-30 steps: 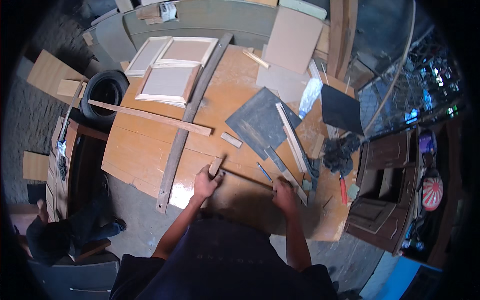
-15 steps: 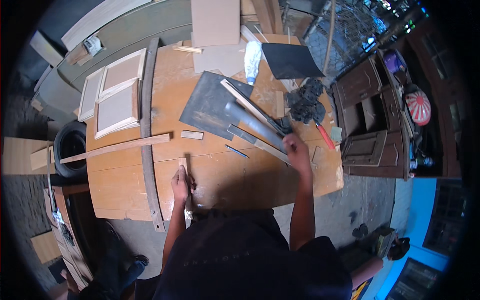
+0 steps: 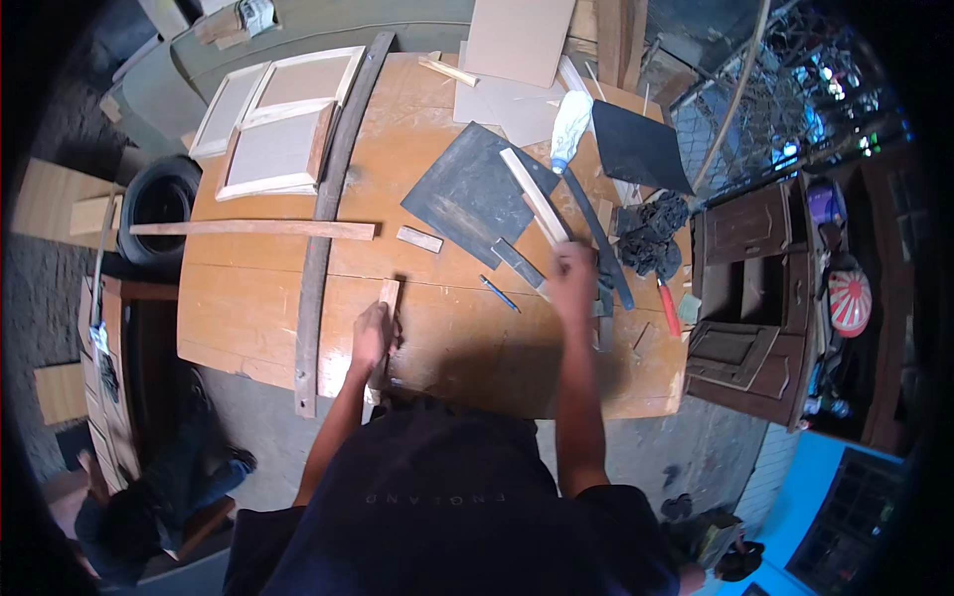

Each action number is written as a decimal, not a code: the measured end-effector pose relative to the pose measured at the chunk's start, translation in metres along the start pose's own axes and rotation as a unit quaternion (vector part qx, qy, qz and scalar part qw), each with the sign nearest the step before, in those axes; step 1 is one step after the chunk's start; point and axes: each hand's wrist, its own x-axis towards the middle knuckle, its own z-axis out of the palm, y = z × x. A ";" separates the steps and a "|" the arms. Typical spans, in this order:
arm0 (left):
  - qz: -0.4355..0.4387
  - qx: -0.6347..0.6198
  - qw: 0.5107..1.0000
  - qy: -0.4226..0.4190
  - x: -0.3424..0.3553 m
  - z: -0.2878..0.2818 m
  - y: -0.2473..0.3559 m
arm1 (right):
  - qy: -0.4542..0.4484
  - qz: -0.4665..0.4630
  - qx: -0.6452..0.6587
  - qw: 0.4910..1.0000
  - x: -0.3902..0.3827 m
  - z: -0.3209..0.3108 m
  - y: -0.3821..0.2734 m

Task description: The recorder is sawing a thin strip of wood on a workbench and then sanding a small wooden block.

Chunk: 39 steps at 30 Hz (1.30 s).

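My left hand [image 3: 372,336] is closed around a short wooden strip [image 3: 391,292] near the table's front edge, the strip's far end sticking out past my fingers. Farther right, my right hand [image 3: 570,278] is curled over the near end of a pale wooden strip [image 3: 533,191], its fingers slightly blurred. That strip slants across the corner of a dark flat sheet [image 3: 462,189]. Just right of it lies a long dark bar-like tool [image 3: 599,238]. A grey-faced wooden piece [image 3: 519,263] rests left of my right hand, and a blue pen [image 3: 500,294] lies between my hands.
Wooden frames [image 3: 278,149] lie at the table's far left beside a long dark bar [image 3: 338,189]. A long strip [image 3: 253,229] crosses that bar. Toward the right are a white bottle [image 3: 570,129], a black sheet [image 3: 641,146], a dark crumpled heap [image 3: 651,233] and a red-handled tool [image 3: 668,306].
The view has shifted. The blurred long tool that was in my right hand now appears laid down to the right, and that hand is at the pale strip. My left hand keeps its strip.
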 end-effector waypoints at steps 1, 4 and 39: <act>-0.016 -0.003 1.000 -0.002 0.000 0.000 0.003 | -0.051 -0.013 0.018 0.998 -0.003 0.018 -0.010; -0.005 -0.008 1.000 -0.009 0.001 -0.003 -0.002 | -0.058 0.025 -0.107 0.992 -0.005 0.066 -0.039; 0.083 0.017 0.996 0.021 -0.005 -0.009 -0.008 | 0.178 0.045 0.496 0.848 0.142 -0.076 -0.102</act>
